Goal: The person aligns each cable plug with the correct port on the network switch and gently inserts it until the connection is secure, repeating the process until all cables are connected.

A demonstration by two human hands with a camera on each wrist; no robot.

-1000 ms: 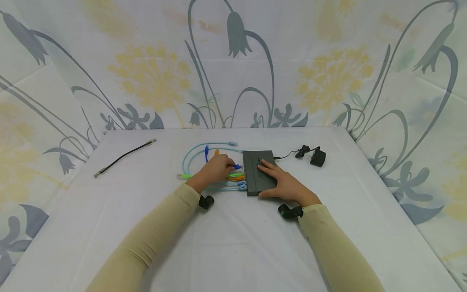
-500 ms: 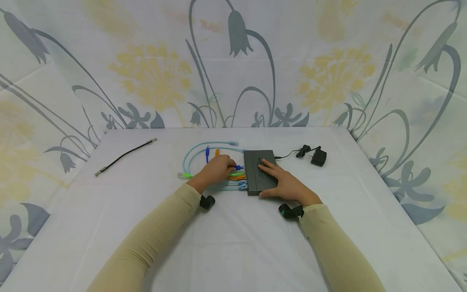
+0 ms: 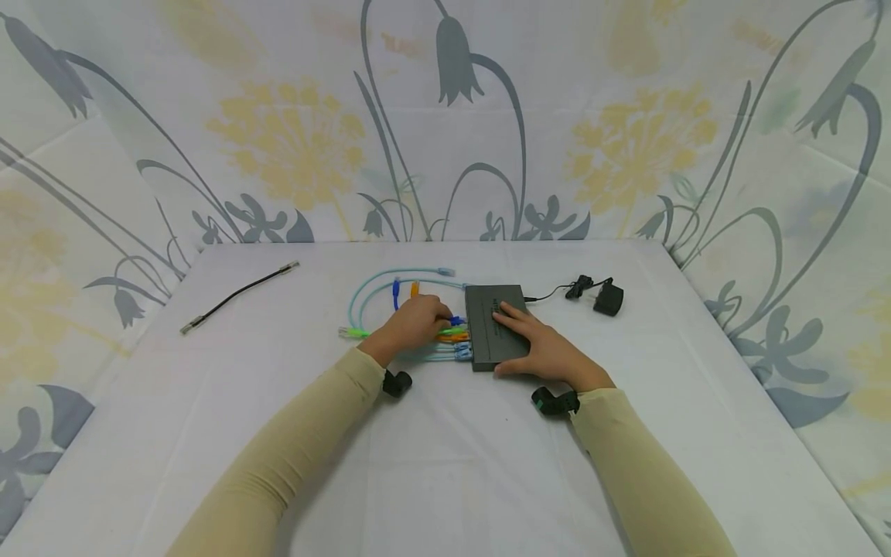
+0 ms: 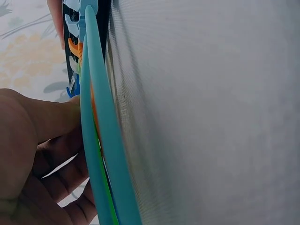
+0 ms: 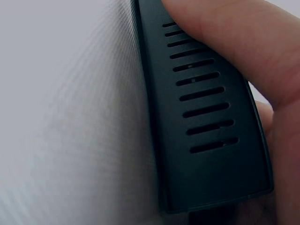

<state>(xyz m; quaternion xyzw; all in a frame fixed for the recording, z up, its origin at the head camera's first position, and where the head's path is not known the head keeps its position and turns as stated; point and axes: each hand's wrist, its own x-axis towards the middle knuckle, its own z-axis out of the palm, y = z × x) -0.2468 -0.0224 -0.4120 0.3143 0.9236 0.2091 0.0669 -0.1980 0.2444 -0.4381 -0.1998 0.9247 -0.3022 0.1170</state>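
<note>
My left hand [image 3: 415, 320] pinches the blue Ethernet cable just behind its plug [image 3: 456, 320], at the left side of the dark grey network switch [image 3: 493, 331]. Whether the plug is seated in the port cannot be told. Spread fingers of my right hand [image 3: 550, 354] rest on top of the switch, and its thumb [image 5: 220, 28] lies against the vented side. Light blue cables [image 4: 105, 108], an orange cable [image 3: 454, 338] and a green cable [image 3: 452, 332] run to the switch's port side. My left hand hides part of these cables.
A black power adapter [image 3: 609, 298] lies right of the switch, its cord joined to the switch. A short black Ethernet cable [image 3: 240, 295] lies at the far left of the white table [image 3: 445, 464]. One light blue cable's loose end [image 3: 446, 271] lies behind the left hand.
</note>
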